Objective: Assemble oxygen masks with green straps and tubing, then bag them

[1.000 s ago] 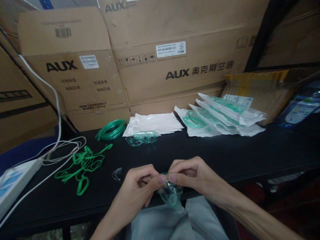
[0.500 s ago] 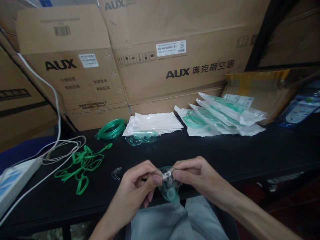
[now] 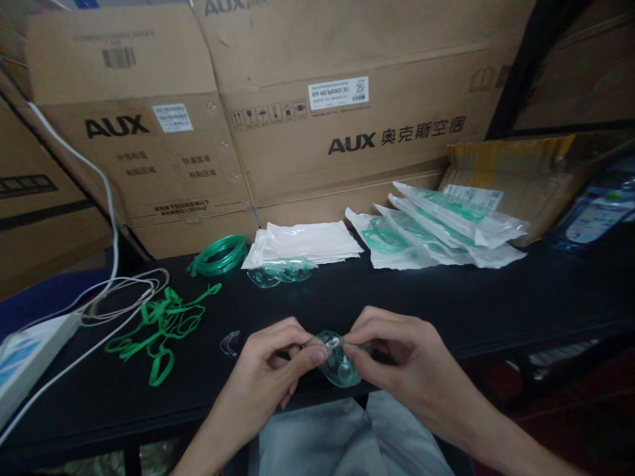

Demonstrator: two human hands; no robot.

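I have the clear green mask (image 3: 339, 367) just above the near edge of the bench (image 3: 446, 304), left hand (image 3: 268, 363) and right hand (image 3: 404, 363) each pinched shut on a side, fingertips meeting at its metal strip (image 3: 331, 342), so it sits steady between them.

1. A clear green mask (image 3: 341, 369) is pinched between the left hand (image 3: 268, 363) and the right hand (image 3: 404, 363) over the near edge of a black table (image 3: 496, 297).
2. A small clear clip (image 3: 229, 342) is seen just left of the left hand.
3. Green straps (image 3: 161, 327) and a coiled green tube (image 3: 219, 254) are laid farther left.
4. White bags (image 3: 305, 241) and packed masks (image 3: 436, 228) are stacked before cardboard boxes (image 3: 347, 53).
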